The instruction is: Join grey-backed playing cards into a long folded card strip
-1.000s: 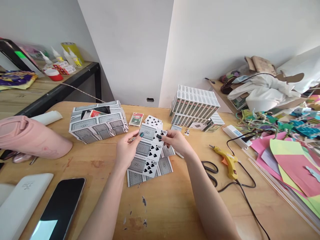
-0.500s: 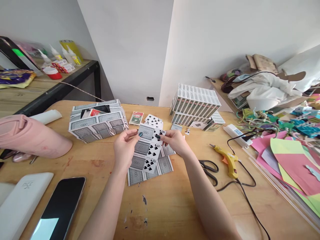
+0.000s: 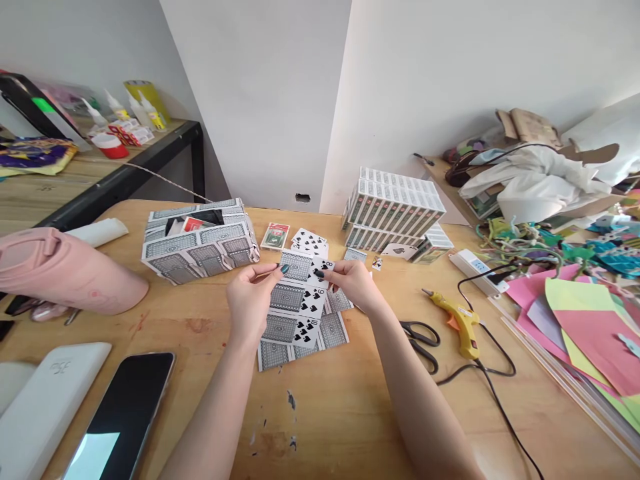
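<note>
A panel of overlapping playing cards (image 3: 285, 298) is held up at the middle of the table, with grey patterned backs on its left and spade faces, 8, 9 and 10, down its right. My left hand (image 3: 249, 303) pinches its upper left edge between thumb and fingers. At the top right corner, by the 8, my right hand (image 3: 354, 285) pinches the same panel. Below it lies another sheet of joined grey-backed cards (image 3: 334, 331), partly covered. Just behind are loose spade cards (image 3: 309, 240) and a green-and-red card pack (image 3: 275, 236).
A card-covered box (image 3: 203, 250) stands at back left, stacked card packs (image 3: 395, 207) at back right. Black scissors (image 3: 423, 340) and a yellow glue gun (image 3: 463, 327) with its cable lie right of my arm. A phone (image 3: 125, 413) and a pink bottle (image 3: 75, 270) are at left.
Both hands keep their pinch on the card panel, which has shifted only very slightly. The whole view has moved a little; nothing was let go or picked up.
</note>
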A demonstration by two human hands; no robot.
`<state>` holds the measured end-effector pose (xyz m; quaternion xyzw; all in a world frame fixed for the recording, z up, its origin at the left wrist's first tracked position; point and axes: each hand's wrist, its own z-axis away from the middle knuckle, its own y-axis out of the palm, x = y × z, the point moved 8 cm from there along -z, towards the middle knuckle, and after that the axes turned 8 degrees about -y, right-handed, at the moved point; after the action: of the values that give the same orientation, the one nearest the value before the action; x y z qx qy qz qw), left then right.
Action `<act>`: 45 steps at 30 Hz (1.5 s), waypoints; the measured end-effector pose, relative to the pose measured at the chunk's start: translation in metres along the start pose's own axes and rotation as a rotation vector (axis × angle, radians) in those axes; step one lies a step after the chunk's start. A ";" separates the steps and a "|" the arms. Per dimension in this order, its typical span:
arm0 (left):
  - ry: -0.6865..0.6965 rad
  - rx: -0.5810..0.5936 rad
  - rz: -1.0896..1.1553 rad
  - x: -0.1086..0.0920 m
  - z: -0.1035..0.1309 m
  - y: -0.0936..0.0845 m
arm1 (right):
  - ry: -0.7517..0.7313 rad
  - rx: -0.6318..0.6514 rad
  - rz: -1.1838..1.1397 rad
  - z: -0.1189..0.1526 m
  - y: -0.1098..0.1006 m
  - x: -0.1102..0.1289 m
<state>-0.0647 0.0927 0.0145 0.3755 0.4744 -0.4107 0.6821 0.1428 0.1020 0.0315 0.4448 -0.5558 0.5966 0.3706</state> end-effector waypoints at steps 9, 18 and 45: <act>0.008 0.001 0.001 -0.002 0.002 0.002 | 0.000 0.013 -0.004 -0.001 0.000 -0.006; -0.008 0.018 0.007 -0.002 0.002 0.003 | 0.001 0.011 -0.014 -0.001 0.001 -0.005; -0.134 0.167 -0.232 0.001 0.005 0.011 | -0.041 -0.003 0.101 0.002 -0.006 0.006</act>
<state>-0.0524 0.0922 0.0159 0.3456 0.4323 -0.5487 0.6265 0.1472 0.1001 0.0391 0.4279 -0.5858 0.6045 0.3292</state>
